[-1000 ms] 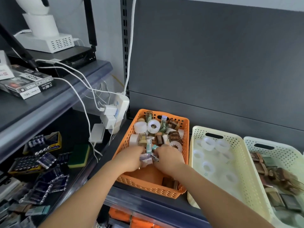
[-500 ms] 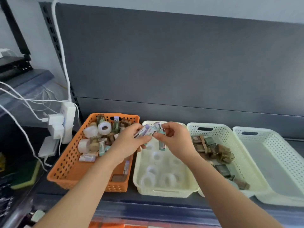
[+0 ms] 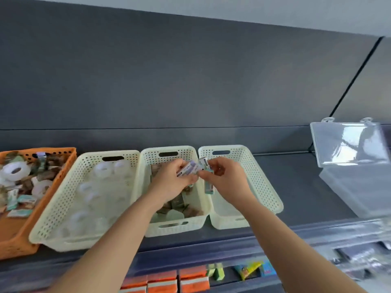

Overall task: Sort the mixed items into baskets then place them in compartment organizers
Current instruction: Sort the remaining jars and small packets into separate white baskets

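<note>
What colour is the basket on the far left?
The far-left basket is orange. The head view, the only one, shows it clearly.

The baskets (image 3: pixel 63 197) stand wall to wall along the shelf (image 3: pixel 300 187) — no gap between, only open tops. The left hand (image 3: pixel 169 185) and right hand (image 3: pixel 228 182), gripping packets (image 3: pixel 188 169), hang over the two rightmost. Bare shelf lies between the last basket (image 3: pixel 264 187) and the box (image 3: pixel 359 193) — lid (image 3: pixel 349 142) upright.

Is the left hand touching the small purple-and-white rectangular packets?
Touching. The head view shows the left hand gripping those packets, with no gap.
</note>
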Action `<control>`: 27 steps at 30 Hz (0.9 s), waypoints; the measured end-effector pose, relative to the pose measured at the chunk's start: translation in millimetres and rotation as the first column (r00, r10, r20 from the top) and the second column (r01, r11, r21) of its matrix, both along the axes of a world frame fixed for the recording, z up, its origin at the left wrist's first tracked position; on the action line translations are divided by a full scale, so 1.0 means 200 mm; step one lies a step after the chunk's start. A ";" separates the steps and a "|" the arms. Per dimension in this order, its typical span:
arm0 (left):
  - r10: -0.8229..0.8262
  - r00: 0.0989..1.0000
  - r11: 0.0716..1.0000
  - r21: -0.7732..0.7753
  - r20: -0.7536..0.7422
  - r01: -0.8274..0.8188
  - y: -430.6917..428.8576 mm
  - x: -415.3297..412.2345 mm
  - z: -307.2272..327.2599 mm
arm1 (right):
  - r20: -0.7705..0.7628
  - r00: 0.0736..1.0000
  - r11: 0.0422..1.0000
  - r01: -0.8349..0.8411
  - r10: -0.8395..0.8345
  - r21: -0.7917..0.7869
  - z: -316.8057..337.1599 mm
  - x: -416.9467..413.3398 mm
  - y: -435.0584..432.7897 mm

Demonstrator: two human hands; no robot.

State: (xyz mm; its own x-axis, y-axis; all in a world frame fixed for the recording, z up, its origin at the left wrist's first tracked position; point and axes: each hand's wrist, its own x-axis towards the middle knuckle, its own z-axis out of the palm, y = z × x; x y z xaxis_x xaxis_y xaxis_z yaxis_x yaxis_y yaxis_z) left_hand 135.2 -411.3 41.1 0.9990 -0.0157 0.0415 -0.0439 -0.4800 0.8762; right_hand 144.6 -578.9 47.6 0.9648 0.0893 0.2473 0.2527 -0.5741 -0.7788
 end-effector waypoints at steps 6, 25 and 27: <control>-0.052 0.998 0.952 0.303 0.022 0.043 -0.28 0.22 -0.04 | -0.069 0.993 0.993 0.088 -0.094 -0.079 -0.08 0.16 -0.26; -0.349 0.919 0.200 0.944 -0.182 0.263 -0.55 0.71 -0.30 | -0.195 0.975 0.674 -0.075 -0.104 -0.735 -0.38 0.66 -0.40; -0.337 0.916 0.145 0.949 -0.219 0.280 -0.56 0.70 -0.30 | -0.200 0.976 0.645 -0.096 -0.090 -0.758 -0.39 0.67 -0.41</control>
State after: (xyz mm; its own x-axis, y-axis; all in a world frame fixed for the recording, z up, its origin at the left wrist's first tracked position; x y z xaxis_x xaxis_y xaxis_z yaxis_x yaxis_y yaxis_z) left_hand 275.2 -523.0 -19.0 0.8985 -0.3773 -0.2242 -0.4270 -0.8698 -0.2473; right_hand 279.1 -661.0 -30.4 0.9815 0.1584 -0.1076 0.1480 -0.9840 -0.0989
